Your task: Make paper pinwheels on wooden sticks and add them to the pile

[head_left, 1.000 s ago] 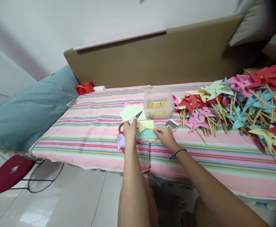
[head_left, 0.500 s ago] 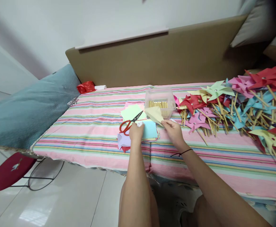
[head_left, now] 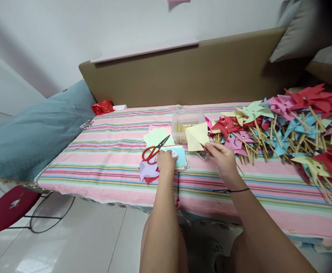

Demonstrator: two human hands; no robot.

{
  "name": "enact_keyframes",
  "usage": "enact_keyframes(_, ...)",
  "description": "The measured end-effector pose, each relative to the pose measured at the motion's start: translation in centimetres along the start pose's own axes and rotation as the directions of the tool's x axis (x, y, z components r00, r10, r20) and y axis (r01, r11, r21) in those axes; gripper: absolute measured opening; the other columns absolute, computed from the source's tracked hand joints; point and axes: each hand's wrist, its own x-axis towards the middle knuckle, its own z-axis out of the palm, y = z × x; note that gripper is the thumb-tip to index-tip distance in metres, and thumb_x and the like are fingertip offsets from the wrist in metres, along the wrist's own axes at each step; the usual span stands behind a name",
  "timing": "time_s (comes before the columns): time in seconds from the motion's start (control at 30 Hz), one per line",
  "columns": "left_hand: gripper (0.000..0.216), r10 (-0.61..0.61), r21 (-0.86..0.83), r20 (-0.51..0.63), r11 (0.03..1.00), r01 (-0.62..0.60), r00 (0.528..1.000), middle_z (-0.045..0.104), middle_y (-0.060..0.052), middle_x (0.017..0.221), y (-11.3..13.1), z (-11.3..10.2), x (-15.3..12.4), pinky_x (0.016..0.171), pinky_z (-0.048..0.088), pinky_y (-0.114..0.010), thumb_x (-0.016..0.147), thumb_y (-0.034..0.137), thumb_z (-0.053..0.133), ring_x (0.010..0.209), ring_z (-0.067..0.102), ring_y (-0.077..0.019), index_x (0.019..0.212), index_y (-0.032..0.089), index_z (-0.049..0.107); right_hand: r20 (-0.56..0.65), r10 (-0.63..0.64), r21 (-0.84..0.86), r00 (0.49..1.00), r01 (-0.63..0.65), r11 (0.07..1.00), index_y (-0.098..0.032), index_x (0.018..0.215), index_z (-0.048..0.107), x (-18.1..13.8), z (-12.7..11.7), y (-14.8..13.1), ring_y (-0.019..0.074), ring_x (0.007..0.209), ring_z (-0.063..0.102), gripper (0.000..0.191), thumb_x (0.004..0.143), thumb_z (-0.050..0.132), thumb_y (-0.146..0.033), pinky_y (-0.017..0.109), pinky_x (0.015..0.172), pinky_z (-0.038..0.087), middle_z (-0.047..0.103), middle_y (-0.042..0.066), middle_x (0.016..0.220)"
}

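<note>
In my right hand (head_left: pixel 222 157) a pale yellow square of paper (head_left: pixel 197 136) is pinched by its lower right corner, with a cut line running in from an edge. My left hand (head_left: pixel 166 161) is closed at a small white piece (head_left: pixel 174 154) with a dark mark, over a stack of light blue paper (head_left: pixel 181 156). Red-handled scissors (head_left: pixel 155 148) lie just left of that hand, blades toward the upper right. Below the handles rests a lilac cut paper shape (head_left: pixel 148 169) on a red one. Pale green sheets (head_left: pixel 156 137) spread behind the scissors.
Behind the yellow paper stands a clear plastic box (head_left: pixel 177 117) of short sticks. A small metallic object (head_left: pixel 202 155) lies below the paper. Many paper pinwheels (head_left: pixel 255 111) on sticks are heaped at right. A red bag (head_left: pixel 102 107) lies far left; a red stool (head_left: pixel 12 208) stands below.
The yellow paper has turned flatter toward me and moved right with my right hand. My left hand has shifted slightly right, the white piece with it. The metallic object now shows.
</note>
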Motion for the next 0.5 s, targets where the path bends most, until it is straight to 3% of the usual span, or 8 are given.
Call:
enact_keyframes(0.2, 0.039, -0.016, -0.124, -0.112, 0.992, 0.002, 0.994, 0.054, -0.022, 0.133, 1.2, -0.4, -0.5, 0.106, 0.030, -0.053, 0.082, 0.027, 0.063, 0.131, 0.040, -0.0384, 0.119, 0.013, 0.064, 0.014, 0.003, 0.100, 1.000, -0.004, 0.995, -0.021, 0.077, 0.077, 0.1, -1.0, -0.4, 0.0158, 0.070, 0.065, 0.023, 0.062, 0.081, -0.037, 0.030, 0.068, 0.052, 0.073, 0.002, 0.074)
enact_keyframes(0.27, 0.036, 0.028, -0.205, -0.120, 0.977, -0.052, 0.992, 0.059, -0.018, 0.128, 2.1, -0.7, -0.7, 0.105, 0.035, -0.046, 0.088, 0.034, 0.056, 0.126, 0.047, -0.0325, 0.117, 0.014, 0.064, 0.015, 0.039, 0.159, 0.999, -0.041, 0.986, -0.021, 0.075, 0.077, 0.1, -1.3, -0.8, 0.0140, 0.066, 0.063, 0.023, 0.060, 0.083, -0.037, 0.028, 0.065, 0.052, 0.072, 0.001, 0.072)
enact_keyframes(0.33, 0.041, 0.100, -0.370, -0.056, 0.922, -0.114, 0.993, 0.069, -0.012, 0.114, 3.2, -0.9, -1.0, 0.095, 0.045, -0.035, 0.095, 0.044, 0.041, 0.110, 0.061, -0.0242, 0.109, 0.017, 0.067, 0.030, 0.094, 0.221, 0.995, -0.099, 0.970, -0.021, 0.072, 0.076, 0.1, -1.6, -1.2, 0.0131, 0.063, 0.061, 0.023, 0.057, 0.085, -0.036, 0.027, 0.061, 0.052, 0.072, 0.001, 0.073)
enact_keyframes(0.37, 0.051, 0.139, -0.493, 0.003, 0.862, -0.120, 0.990, 0.072, -0.011, 0.105, 3.7, -0.9, -1.2, 0.086, 0.050, -0.032, 0.097, 0.049, 0.030, 0.100, 0.065, -0.0215, 0.105, 0.017, 0.068, 0.045, 0.121, 0.244, 0.992, -0.128, 0.961, -0.021, 0.072, 0.076, 0.1, -1.7, -1.4, 0.0135, 0.064, 0.062, 0.024, 0.056, 0.085, -0.036, 0.028, 0.060, 0.053, 0.072, 0.002, 0.075)
enact_keyframes(0.43, 0.064, 0.217, -0.836, 0.147, 0.549, 0.004, 0.965, 0.074, -0.013, 0.096, 4.6, -0.8, -1.9, 0.076, 0.053, -0.032, 0.094, 0.061, 0.026, 0.090, 0.069, -0.0229, 0.103, 0.014, 0.069, 0.086, 0.159, 0.259, 0.983, -0.176, 0.950, -0.020, 0.072, 0.076, 0.1, -1.9, -1.5, 0.0161, 0.068, 0.065, 0.025, 0.055, 0.086, -0.036, 0.029, 0.061, 0.055, 0.074, 0.004, 0.079)
enact_keyframes(0.5, 0.058, 0.270, -0.953, 0.184, 0.284, 0.105, 0.945, 0.074, -0.013, 0.093, 5.2, -0.6, -2.6, 0.075, 0.053, -0.033, 0.082, 0.065, 0.052, 0.087, 0.069, -0.0241, 0.100, 0.013, 0.069, 0.120, 0.172, 0.241, 0.978, -0.197, 0.950, -0.020, 0.071, 0.076, 0.1, -2.1, -1.6, 0.0187, 0.073, 0.067, 0.026, 0.055, 0.086, -0.037, 0.030, 0.064, 0.056, 0.075, 0.006, 0.081)
